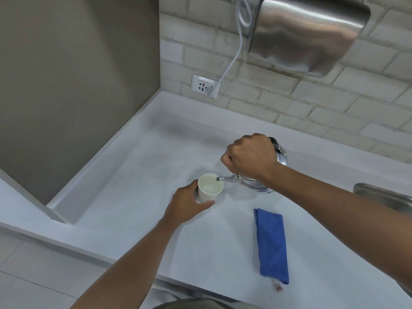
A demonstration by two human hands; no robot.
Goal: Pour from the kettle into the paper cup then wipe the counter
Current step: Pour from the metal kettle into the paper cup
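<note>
White surface (142, 197) w/ brick wall behind. Left hand (186, 205) fingers curled round paper cup (209, 188), upright. Right hand (249, 156) fist grips steel kettle (256, 184) handle, tilted, spout over cup rim. Blue cloth (270, 244) folded, near cup's right, untouched.

At twelve o'clock we see a pale brick wall (289, 103). A steel hand dryer (310, 34) hangs on it at one o'clock, and its white cord (231, 61) runs down to a wall socket (205, 86) at eleven o'clock. A plain grey panel (78, 85) fills the ten o'clock side. At three o'clock we see the rim of a metal sink (383, 195).
</note>
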